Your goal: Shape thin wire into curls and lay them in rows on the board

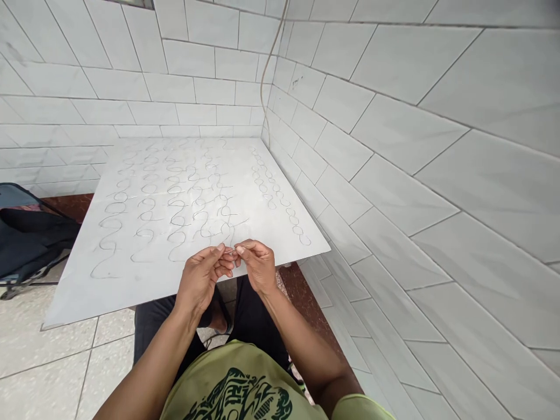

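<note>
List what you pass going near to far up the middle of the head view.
Green shirt → left hand and right hand pinching a thin wire → white board with rows of bent wire shapes → tiled back wall.

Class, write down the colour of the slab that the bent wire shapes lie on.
White; the slab shows best in the head view.

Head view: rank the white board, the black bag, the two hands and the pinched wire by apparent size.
1. white board
2. black bag, cut off at the frame edge
3. left hand and right hand, which look alike
4. wire, a thin sliver between the fingertips
</note>
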A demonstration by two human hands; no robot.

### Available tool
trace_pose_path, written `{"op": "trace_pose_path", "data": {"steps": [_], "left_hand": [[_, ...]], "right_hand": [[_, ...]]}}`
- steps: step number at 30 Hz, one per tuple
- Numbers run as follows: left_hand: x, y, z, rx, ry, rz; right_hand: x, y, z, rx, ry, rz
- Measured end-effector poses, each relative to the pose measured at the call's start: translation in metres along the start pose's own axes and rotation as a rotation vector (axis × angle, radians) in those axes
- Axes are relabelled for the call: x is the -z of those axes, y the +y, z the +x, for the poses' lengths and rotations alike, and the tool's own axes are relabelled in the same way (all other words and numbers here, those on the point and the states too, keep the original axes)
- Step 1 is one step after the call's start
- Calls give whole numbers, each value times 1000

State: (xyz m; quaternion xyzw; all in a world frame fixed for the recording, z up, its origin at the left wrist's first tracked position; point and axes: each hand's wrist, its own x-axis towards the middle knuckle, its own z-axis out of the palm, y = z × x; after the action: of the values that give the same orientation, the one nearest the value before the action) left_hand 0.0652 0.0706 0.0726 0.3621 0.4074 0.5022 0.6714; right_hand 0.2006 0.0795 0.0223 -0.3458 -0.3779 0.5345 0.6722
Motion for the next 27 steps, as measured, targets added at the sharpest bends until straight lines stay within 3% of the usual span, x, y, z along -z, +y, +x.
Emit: {"op": "trace_pose_path", "data": {"steps": [3,11,18,27], "left_hand": [[-3,-1,-5,-49,61,-24],[11,10,-4,-29,49,69],[11,0,-4,-95,73,140],[19,2,-4,-176,135,419]], "right_hand": [[-8,5,-2,-28,54,96],[7,-5,0,-50,-83,103],[7,5,-2,-139,-29,170],[39,-32,22,-60,-225,-157]]}}
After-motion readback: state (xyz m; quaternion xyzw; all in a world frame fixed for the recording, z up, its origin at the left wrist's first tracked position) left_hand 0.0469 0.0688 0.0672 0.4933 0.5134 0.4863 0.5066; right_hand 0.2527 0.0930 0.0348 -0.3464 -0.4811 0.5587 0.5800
